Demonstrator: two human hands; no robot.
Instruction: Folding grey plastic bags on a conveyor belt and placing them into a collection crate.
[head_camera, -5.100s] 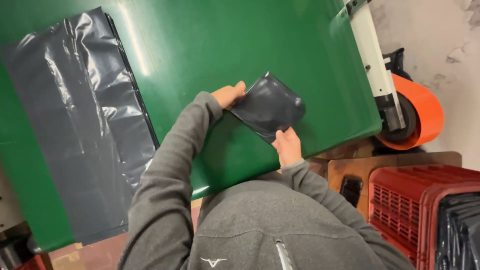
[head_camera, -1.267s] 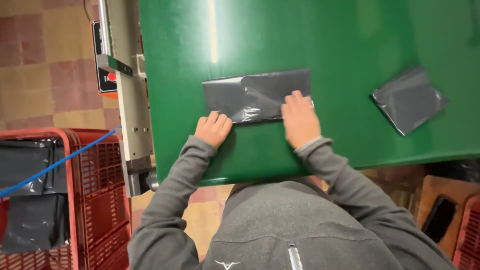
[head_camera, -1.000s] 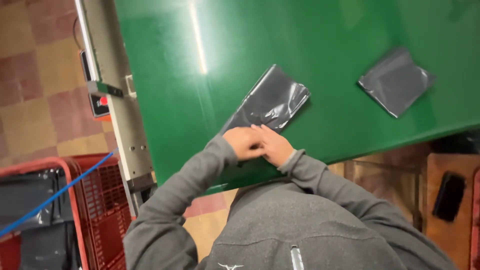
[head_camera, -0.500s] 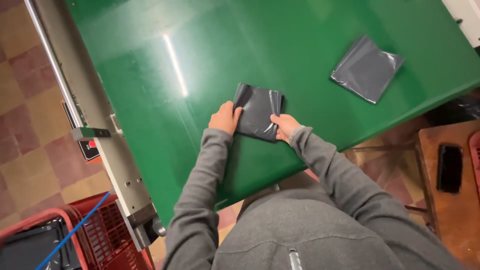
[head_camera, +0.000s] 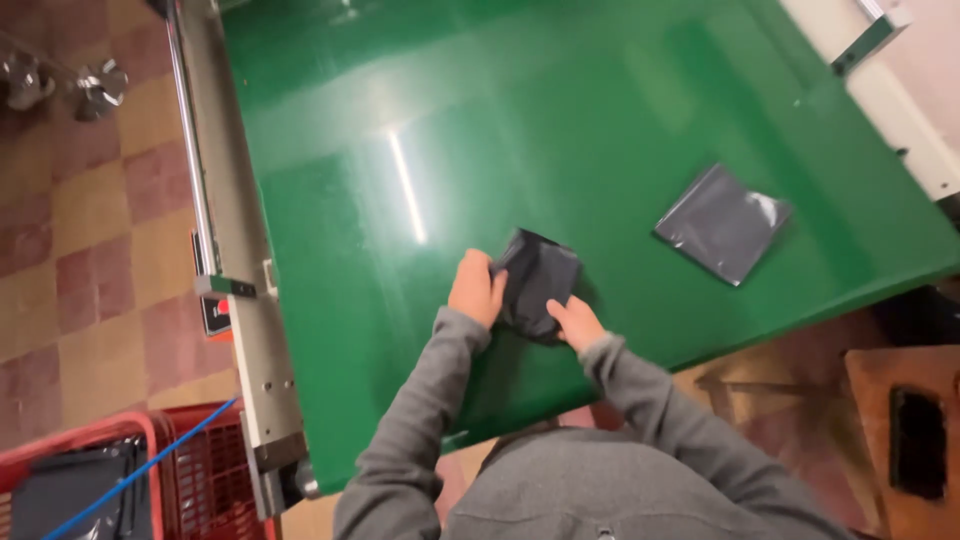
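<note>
So the dark plastic bag (head_camera: 537, 283) is sitting folded down into a small squarish packet on the green table (head_camera: 600, 130), pretty close to the edge nearest me, and I'm pinching it from both sides. My left hand (head_camera: 476, 290) is gripping the left edge of it with the fingers curled over the top, and my right hand (head_camera: 572, 322) is holding the lower right corner, thumb pressing onto the plastic. The packet is tilting a bit, its longer side running from near my right hand up and away toward the far left, so it's lying right between my two hands, neither one really closer than the other. Off to the right, well apart from what I'm holding, there's another folded bag (head_camera: 722, 222) lying flat near the table's right end. Down at my left a red crate (head_camera: 100, 480) is standing on the tiled floor (head_camera: 90, 230) with more dark plastic in it.
</note>
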